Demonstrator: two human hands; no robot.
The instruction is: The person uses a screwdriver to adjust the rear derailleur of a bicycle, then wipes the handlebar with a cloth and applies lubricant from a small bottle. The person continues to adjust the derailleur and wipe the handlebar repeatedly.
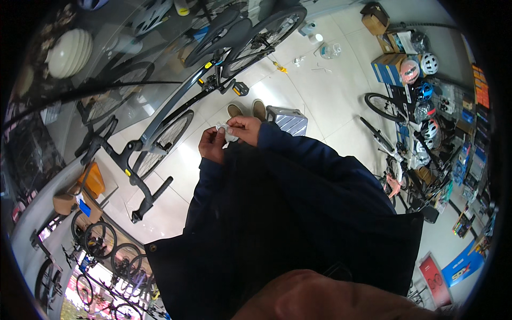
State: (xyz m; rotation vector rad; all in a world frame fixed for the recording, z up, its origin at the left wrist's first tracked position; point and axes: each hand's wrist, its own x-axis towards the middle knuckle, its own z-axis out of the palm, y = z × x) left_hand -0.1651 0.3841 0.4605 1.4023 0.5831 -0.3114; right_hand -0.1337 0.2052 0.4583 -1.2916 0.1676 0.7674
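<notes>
My left hand (pixel 213 144) and my right hand (pixel 246 129) are close together in front of my dark jacket. Between them is a small whitish, crumpled-looking piece (pixel 230 136), pinched by the fingers of both; its exact kind is too small to make out. Just beyond and to the left stands a dark road bicycle (pixel 184 88), its drop handlebar (pixel 140 184) curving toward the lower left and its pedal (pixel 240 88) near my shoes. Neither hand touches the bicycle.
A silver metal case (pixel 289 122) stands on the tiled floor by my shoes (pixel 258 109). Farther off lie a yellow-handled tool (pixel 279 67) and a clear plastic bottle (pixel 331 50). Helmets (pixel 429 64), boxes (pixel 388 69) and a white bicycle (pixel 394 154) line the right side.
</notes>
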